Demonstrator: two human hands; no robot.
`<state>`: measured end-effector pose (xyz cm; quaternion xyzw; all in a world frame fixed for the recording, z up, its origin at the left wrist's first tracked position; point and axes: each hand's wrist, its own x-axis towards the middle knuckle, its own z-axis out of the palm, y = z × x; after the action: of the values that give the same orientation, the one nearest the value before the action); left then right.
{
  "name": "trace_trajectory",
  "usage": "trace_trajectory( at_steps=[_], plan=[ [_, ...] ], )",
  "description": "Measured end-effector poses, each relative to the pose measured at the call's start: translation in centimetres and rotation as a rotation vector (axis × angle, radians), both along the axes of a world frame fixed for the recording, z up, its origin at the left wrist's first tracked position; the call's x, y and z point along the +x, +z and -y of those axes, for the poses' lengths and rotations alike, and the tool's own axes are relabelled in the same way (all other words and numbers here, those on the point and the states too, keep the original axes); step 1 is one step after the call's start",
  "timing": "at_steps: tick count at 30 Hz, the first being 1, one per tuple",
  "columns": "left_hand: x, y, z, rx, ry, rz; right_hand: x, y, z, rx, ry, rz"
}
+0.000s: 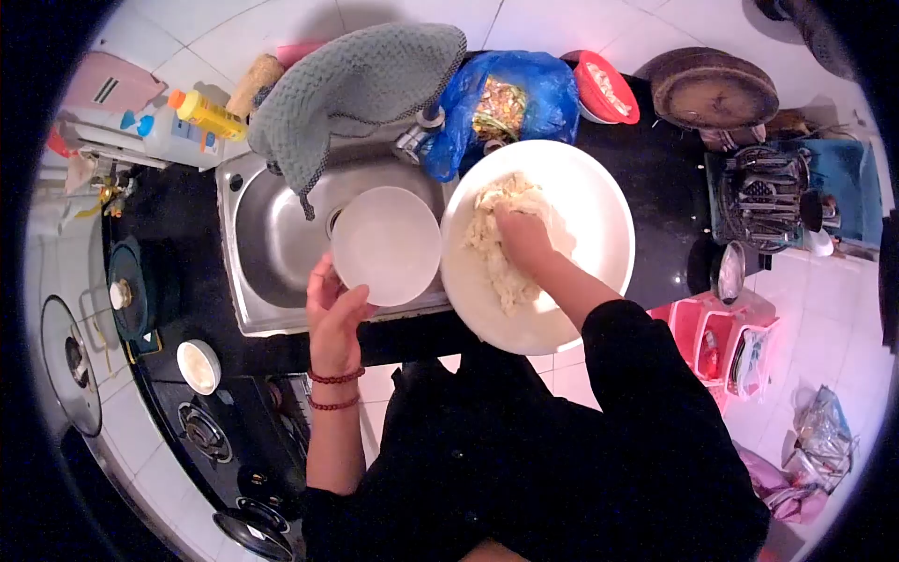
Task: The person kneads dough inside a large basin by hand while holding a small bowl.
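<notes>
My left hand [334, 298] grips the lower left rim of a white bowl [387, 245], which it holds over the right part of the steel sink [272, 234]. Beside it stands a large white basin [599, 220] with a pale, crumbly dough [506, 267] in it. The fingers of my right hand [524, 242] are sunk in the dough, curled and partly hidden by it. Two red bead bracelets [334, 391] circle my left wrist.
A grey cloth [346, 84] hangs over the faucet. Behind the basin are a blue plastic bag [548, 98] of scraps and a red bowl [606, 89]. A round chopping board [714, 91] and a utensil rack [763, 197] stand right; a gas stove [206, 436] is at lower left.
</notes>
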<state>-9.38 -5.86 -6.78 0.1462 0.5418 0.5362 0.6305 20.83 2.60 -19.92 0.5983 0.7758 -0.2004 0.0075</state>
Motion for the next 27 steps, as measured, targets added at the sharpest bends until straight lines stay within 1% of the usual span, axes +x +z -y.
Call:
trace_trajectory(
  at_steps=[1, 3, 4, 6, 7, 9, 10, 11, 13, 14, 15, 16, 17, 19, 20, 22, 23, 25, 27],
  plan=[
    [-0.1, 0.0, 0.3, 0.009, 0.012, 0.003, -0.3, 0.1, -0.3, -0.004, 0.002, 0.0],
    [-0.2, 0.4, 0.6, 0.016, 0.02, -0.005, -1.0, 0.6, -0.8, -0.143, -0.042, 0.093],
    [-0.2, 0.7, 0.8, 0.03, 0.03, -0.013, -1.0, 0.3, -0.5, -0.135, -0.032, 0.09],
    [-0.4, 1.3, 1.2, 0.03, 0.05, -0.017, -0.5, -0.2, -0.2, 0.026, -0.06, 0.107],
    [-0.5, 1.5, 1.7, 0.006, 0.053, -0.016, 0.0, 1.7, 0.0, 0.03, -0.05, 0.108],
    [-0.4, 1.4, 2.0, 0.005, 0.068, -0.022, 2.1, 7.3, 0.5, -0.306, 0.089, -0.172],
    [-0.3, 1.3, 2.0, 0.007, 0.076, -0.035, 2.3, 9.7, 0.5, -0.404, -0.195, -0.316],
    [-0.2, 1.3, 1.9, 0.014, 0.084, -0.028, 3.4, 9.9, -0.2, -0.398, -0.187, -0.308],
    [-0.1, 1.4, 2.2, 0.036, 0.104, 0.016, 5.6, 8.9, -2.2, -0.339, -0.367, -0.154],
    [-0.1, 1.4, 2.4, 0.036, 0.11, 0.013, 5.6, 6.9, -3.1, -0.34, -0.361, -0.155],
    [0.0, 1.5, 2.6, 0.032, 0.107, 0.009, 5.5, 4.3, -4.4, -0.192, -0.327, -0.187],
    [0.0, 1.5, 2.8, 0.026, 0.105, 0.005, 4.6, 3.4, -5.5, -0.044, -0.293, -0.22],
    [0.0, 1.4, 3.1, 0.024, 0.11, -0.002, 3.9, 2.6, -6.6, -0.048, -0.287, -0.226],
    [0.0, 1.3, 3.6, 0.021, 0.106, -0.002, 0.7, 2.7, -7.6, -0.193, -0.342, -0.134],
    [0.1, 1.3, 3.8, 0.014, 0.108, -0.008, -0.2, 2.3, -7.2, -0.202, -0.34, -0.139],
    [0.3, 1.5, 4.1, 0.014, 0.113, -0.018, -1.4, 1.9, -6.2, -0.118, -0.062, -0.056],
    [0.4, 1.4, 4.2, 0.012, 0.115, -0.018, -2.0, 1.8, -5.7, -0.119, -0.06, -0.055],
    [0.4, 1.1, 4.3, -0.001, 0.074, -0.027, -3.6, 2.5, -4.0, -0.034, 0.267, 0.243],
    [0.6, 0.9, 4.3, -0.01, 0.057, -0.033, -4.2, 2.7, -1.8, -0.048, 0.286, 0.253]
  ],
)
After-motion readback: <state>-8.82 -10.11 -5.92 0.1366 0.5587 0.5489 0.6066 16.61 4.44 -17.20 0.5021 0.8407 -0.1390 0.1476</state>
